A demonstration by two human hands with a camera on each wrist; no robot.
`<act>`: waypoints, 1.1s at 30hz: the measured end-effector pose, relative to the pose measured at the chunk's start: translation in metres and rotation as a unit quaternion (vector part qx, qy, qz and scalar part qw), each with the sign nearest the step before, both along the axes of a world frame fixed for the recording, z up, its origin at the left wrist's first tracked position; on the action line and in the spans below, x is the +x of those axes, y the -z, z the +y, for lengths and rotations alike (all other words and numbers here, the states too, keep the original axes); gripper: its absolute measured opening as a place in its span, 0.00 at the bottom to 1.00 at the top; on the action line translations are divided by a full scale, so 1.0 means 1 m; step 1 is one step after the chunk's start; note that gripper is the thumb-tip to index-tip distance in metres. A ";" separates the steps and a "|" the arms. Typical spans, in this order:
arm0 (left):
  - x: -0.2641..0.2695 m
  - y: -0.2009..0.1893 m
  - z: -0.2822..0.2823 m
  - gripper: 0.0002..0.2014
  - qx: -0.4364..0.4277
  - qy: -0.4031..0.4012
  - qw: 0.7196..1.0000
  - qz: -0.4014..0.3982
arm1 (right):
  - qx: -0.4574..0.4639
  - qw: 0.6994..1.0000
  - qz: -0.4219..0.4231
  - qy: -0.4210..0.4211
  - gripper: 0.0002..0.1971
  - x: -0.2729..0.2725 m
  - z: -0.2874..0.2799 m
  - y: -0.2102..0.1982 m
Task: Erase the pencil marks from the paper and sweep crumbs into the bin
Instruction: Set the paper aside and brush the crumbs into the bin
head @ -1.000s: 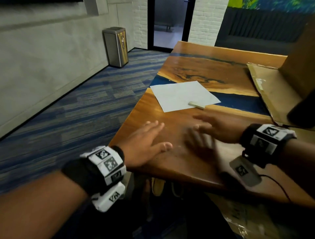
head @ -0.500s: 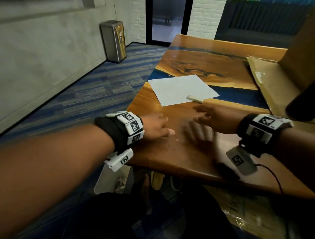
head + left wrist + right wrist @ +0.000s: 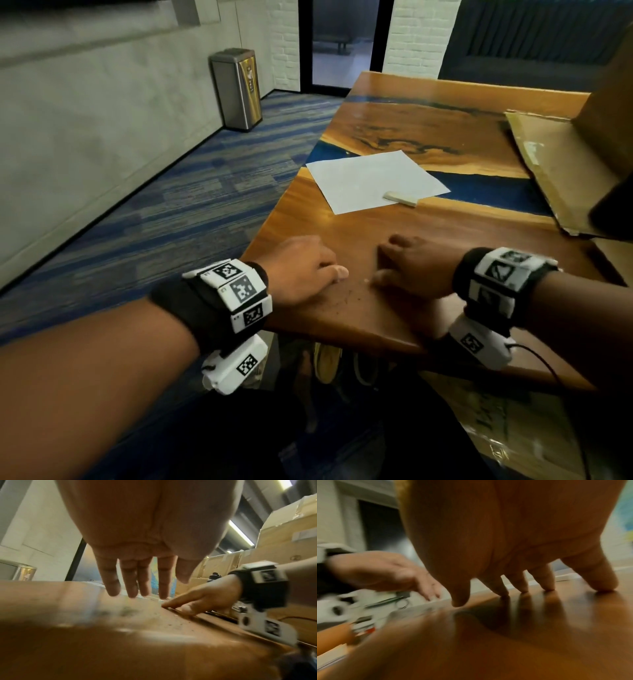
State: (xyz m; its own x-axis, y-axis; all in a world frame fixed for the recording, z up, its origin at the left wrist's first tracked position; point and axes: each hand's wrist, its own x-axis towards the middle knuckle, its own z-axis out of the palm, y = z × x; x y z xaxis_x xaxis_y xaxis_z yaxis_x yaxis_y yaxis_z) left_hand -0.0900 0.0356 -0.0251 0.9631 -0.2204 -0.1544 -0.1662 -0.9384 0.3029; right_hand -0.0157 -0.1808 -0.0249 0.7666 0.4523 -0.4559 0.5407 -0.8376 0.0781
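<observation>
Since a moment ago the left hand (image 3: pixel 301 270) has drawn back toward the bench's near left corner, and the right hand (image 3: pixel 416 267) has slid closer to it, so the two hands now lie just apart on the wooden bench (image 3: pixel 342 233). The left hand's fingers (image 3: pixel 130 582) are straight and hold nothing, hanging just above the wood at the left edge. The right hand is also open, its fingertips (image 3: pixel 547 584) pressed down on the bench surface. Between the hands, near the front edge, lies a scatter of small dark crumbs (image 3: pixel 346 301). The white paper (image 3: pixel 373 180) lies flat farther back near the left edge, as before, with a pale eraser (image 3: pixel 400 198) resting across its near right corner. Whether pencil marks remain on the paper cannot be told. A flattened cardboard sheet (image 3: pixel 561 168) covers the bench's right side. A metal bin (image 3: pixel 238 89) stands on the carpet by the wall, well apart from the bench, with open floor between. Both wrists wear black bands with white marker blocks.
</observation>
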 end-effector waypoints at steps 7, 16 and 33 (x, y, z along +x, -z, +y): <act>-0.037 0.045 0.013 0.44 0.053 -0.137 0.986 0.083 | 0.363 0.916 0.162 -0.047 0.25 -0.058 -0.038 -0.010; -0.081 0.062 0.024 0.40 0.023 -0.204 0.978 -0.042 | 0.124 0.963 -0.098 0.218 0.44 -0.100 -0.076 0.055; -0.051 0.045 0.004 0.33 -0.035 -0.160 0.986 0.041 | 0.219 0.955 -0.059 0.192 0.32 -0.057 0.010 0.058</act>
State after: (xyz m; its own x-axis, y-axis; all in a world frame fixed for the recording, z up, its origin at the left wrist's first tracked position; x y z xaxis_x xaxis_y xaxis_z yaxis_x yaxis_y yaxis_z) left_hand -0.1408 0.0394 -0.0697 0.9699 0.0806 -0.2299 0.1634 -0.9150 0.3688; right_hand -0.0728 -0.1705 -0.0833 0.9485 0.2554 -0.1876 0.1965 -0.9385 -0.2841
